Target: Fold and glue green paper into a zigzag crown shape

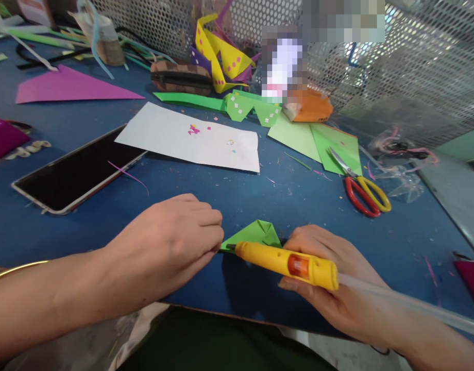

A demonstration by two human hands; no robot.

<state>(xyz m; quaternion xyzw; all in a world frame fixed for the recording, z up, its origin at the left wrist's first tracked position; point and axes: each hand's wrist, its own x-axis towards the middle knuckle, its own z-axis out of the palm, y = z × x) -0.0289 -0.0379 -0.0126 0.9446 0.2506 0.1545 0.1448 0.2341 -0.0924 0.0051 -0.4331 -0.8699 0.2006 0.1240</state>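
My right hand [329,288] grips a yellow glue gun [287,264] with a clear glue stick trailing out of its back. The nozzle points left at the edge of a small folded green paper piece [256,234] lying on the blue table [67,226]. My left hand [175,242] is closed, fingertips pinched on the left corner of that green piece, right beside the nozzle tip.
A white sheet [190,139] with tiny coloured bits lies behind, and a phone [74,175] at left. Red and yellow scissors [364,193] rest on green paper [329,144] at right. Coloured paper scraps, a brown case [181,77] and a mesh fence [415,67] line the back.
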